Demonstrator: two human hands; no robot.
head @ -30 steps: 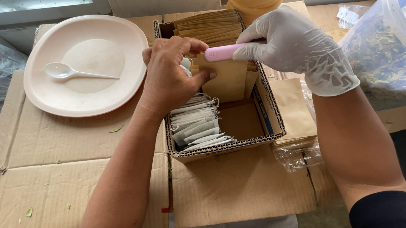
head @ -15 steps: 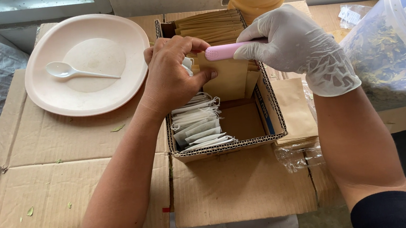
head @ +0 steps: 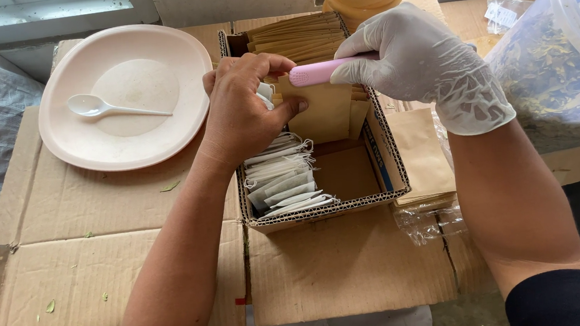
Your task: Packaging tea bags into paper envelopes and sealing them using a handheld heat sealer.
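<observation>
Both hands [head: 339,89] closed: paper envelope [head: 327,111], pink tool [head: 317,73].

- Surface: flattened cardboard sheets [head: 139,281], brown, scattered with small green leaf bits.
- Pale round plate [head: 177,68] rear left, white plastic spoon [head: 100,106] lying in it.
- Open cardboard box [head: 322,212] centre.
- Brown paper envelopes [head: 419,155] just right of box.
- Clear leaf-filled container [head: 556,84] far right.
</observation>
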